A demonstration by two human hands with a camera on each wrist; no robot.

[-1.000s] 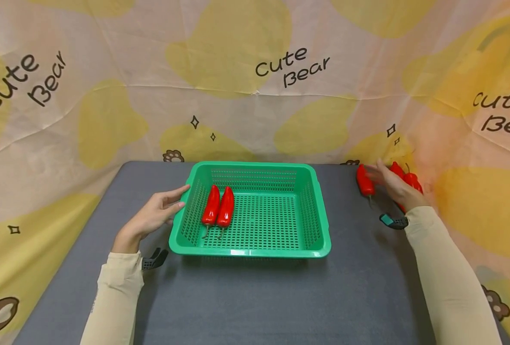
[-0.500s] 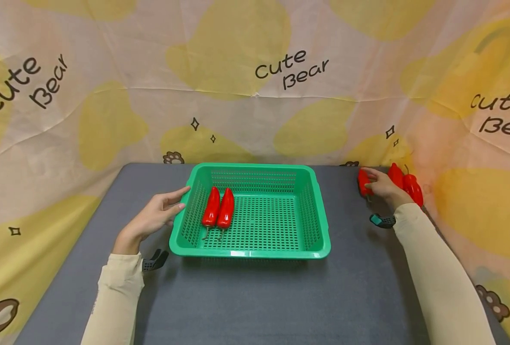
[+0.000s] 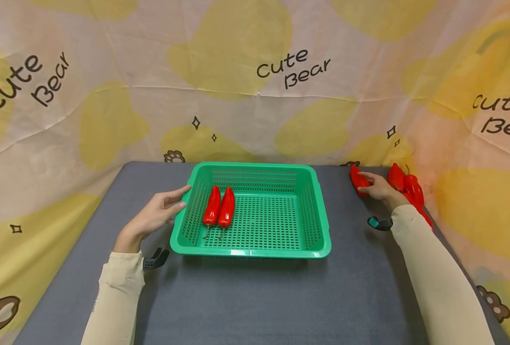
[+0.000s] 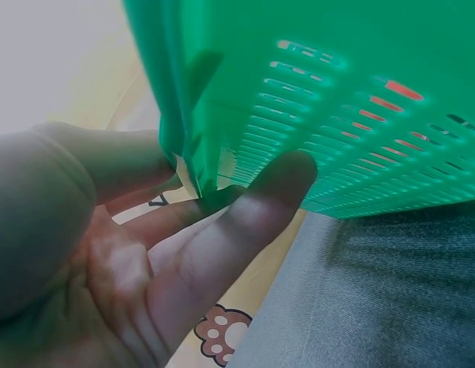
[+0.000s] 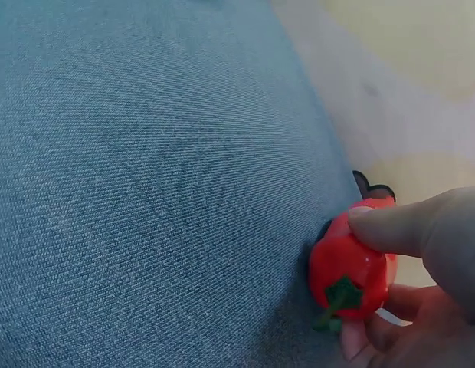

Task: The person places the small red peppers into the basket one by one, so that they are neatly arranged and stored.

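My left hand [image 3: 149,218] touches the left side of the green plastic basket [image 3: 250,253], index finger and thumb extended against its rim and outer wall. Inside the basket, at its left, a red pepper [image 3: 212,207] lies beside a second red pepper [image 3: 226,208], stems toward me. At the back right of the table my right hand [image 3: 380,188] pinches another red pepper [image 3: 357,180] between thumb and fingers. The right wrist view shows the green stem [image 5: 342,295] of this pepper facing the camera, with the thumb pressed on top.
Several more red peppers [image 3: 414,189] lie in a cluster right of my right hand, by the fabric wall. A printed yellow and pink cloth [image 3: 237,62] hangs behind the grey table [image 3: 255,297]. A black wrist strap piece [image 3: 380,223] sticks out below the right hand.
My right hand has come left from above the pepper cluster, taken hold of the nearest pepper and shifted it slightly left. The left hand and the basket have stayed in place.
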